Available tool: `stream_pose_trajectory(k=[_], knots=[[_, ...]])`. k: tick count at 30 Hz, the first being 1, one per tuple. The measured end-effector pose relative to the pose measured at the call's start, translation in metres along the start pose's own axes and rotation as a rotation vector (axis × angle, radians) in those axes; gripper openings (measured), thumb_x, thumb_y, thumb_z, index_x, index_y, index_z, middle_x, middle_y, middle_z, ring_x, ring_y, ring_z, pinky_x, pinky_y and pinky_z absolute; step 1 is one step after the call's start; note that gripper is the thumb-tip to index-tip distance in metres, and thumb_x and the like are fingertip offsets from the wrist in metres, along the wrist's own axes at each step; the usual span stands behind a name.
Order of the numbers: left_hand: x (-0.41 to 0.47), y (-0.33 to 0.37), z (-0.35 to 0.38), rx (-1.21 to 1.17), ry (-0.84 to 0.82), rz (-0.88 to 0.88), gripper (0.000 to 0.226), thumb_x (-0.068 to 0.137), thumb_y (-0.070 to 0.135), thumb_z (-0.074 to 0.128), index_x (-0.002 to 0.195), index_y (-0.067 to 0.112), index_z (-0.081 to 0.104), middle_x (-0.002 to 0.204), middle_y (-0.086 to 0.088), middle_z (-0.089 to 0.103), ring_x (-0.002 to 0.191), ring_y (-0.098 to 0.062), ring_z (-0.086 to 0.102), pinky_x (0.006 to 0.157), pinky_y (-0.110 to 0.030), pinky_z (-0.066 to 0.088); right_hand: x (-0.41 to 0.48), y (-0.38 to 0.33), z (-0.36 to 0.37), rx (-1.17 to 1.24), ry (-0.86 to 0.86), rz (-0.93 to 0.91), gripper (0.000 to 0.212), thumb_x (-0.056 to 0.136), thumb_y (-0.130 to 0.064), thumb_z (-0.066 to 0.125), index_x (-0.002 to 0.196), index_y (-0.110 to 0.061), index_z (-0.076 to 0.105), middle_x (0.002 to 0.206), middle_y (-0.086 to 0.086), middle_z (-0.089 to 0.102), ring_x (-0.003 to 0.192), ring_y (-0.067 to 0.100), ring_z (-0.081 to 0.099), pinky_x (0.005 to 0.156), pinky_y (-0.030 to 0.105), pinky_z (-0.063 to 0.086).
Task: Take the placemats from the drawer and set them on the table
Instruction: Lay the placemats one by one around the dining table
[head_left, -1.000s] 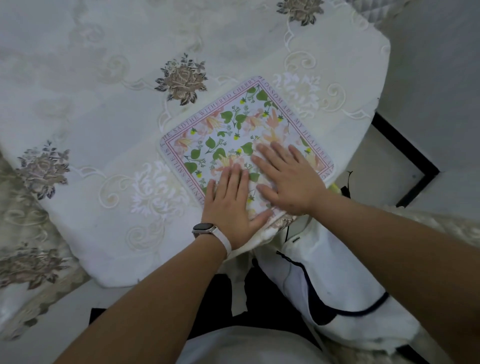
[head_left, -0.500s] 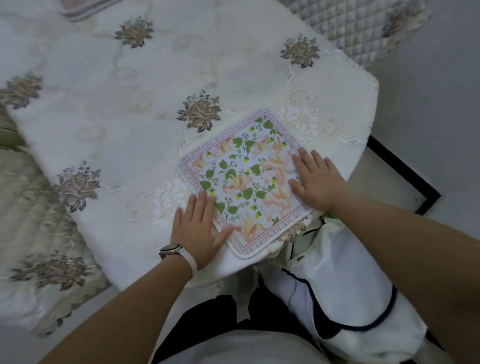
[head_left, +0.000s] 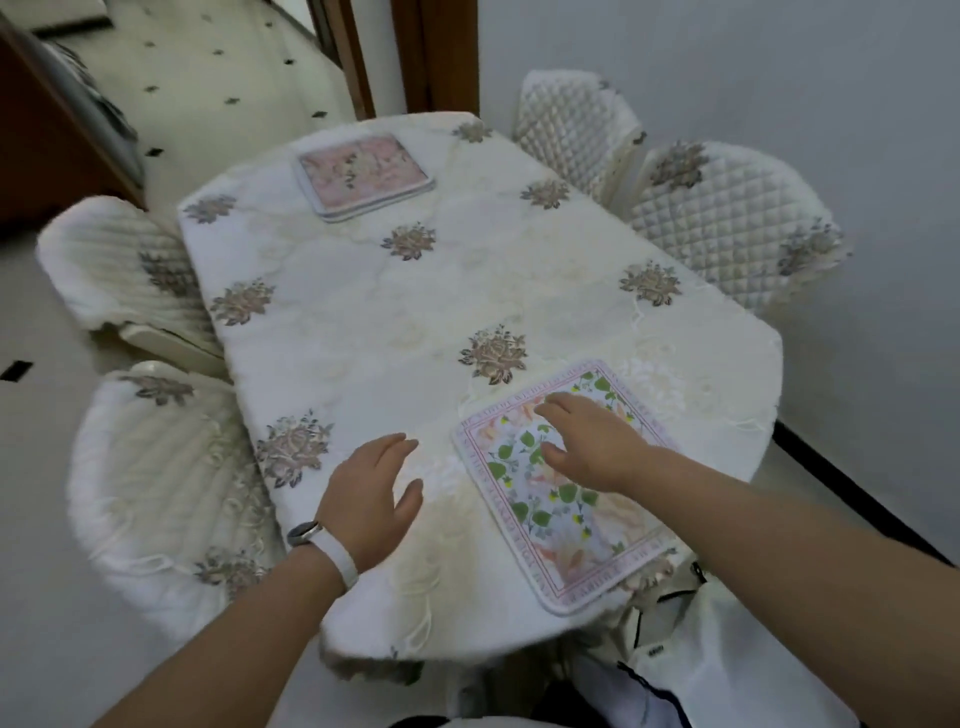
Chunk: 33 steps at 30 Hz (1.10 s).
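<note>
Left hand: off placemat edge, now over bare tablecloth left of it. Right hand: shifted from right edge to mat's centre.

My two bare forearms reach in, the left from 7 o'clock, the right from 4 o'clock. My left hand is palm down, fingers straight and together, pointing to 1 o'clock, thumb spread. My right hand is palm down, fingers relaxed toward 10 o'clock; through the blur it seems slightly raised.

One placemat lies on the table's near-right edge, another far-left.
</note>
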<state>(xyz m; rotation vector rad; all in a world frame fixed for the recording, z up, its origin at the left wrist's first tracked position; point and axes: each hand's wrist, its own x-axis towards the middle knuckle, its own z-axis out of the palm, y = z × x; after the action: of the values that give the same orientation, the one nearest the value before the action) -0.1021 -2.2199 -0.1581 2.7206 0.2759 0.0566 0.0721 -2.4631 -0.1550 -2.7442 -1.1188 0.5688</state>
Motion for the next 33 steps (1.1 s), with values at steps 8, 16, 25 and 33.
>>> stream_pose_trajectory(k=[8,16,25,33], knots=[[-0.031,-0.026,-0.057,0.048,0.113,-0.185,0.062,0.081,0.050,0.036,0.123,0.013,0.063,0.129,-0.006,0.060,0.122,-0.025,0.054,0.100,-0.043,0.045,0.024,-0.090,-0.047,0.077,0.149,-0.209,0.053,0.099,-0.037,0.048,0.147,-0.016,0.039,0.149,0.003,0.039,0.136,0.022,0.037,0.107,0.036,0.035],[-0.077,-0.023,-0.086,0.083,0.268,-0.300,0.045,0.080,0.042,0.047,0.110,0.015,0.068,0.112,-0.001,0.068,0.103,-0.024,0.063,0.086,-0.043,0.052,0.028,-0.139,-0.044,0.086,0.166,-0.391,0.049,0.099,-0.039,0.044,0.144,-0.020,0.042,0.153,0.001,0.035,0.139,0.020,0.030,0.109,0.038,0.034],[-0.158,-0.050,-0.118,0.276,0.262,-0.444,0.053,0.080,0.045,0.044,0.122,0.019,0.061,0.120,0.000,0.065,0.107,-0.023,0.063,0.091,-0.043,0.049,0.027,-0.220,-0.033,0.066,0.101,-0.577,0.048,0.098,-0.041,0.044,0.143,-0.023,0.043,0.146,-0.006,0.041,0.133,0.017,0.035,0.104,0.033,0.037],[-0.268,-0.125,-0.130,0.244,0.348,-0.568,0.051,0.083,0.044,0.044,0.124,0.017,0.061,0.123,-0.002,0.064,0.109,-0.022,0.061,0.093,-0.039,0.047,0.029,-0.353,-0.011,0.017,0.060,-0.733,0.049,0.098,-0.042,0.045,0.143,-0.023,0.043,0.142,-0.005,0.047,0.130,0.017,0.041,0.104,0.035,0.039]])
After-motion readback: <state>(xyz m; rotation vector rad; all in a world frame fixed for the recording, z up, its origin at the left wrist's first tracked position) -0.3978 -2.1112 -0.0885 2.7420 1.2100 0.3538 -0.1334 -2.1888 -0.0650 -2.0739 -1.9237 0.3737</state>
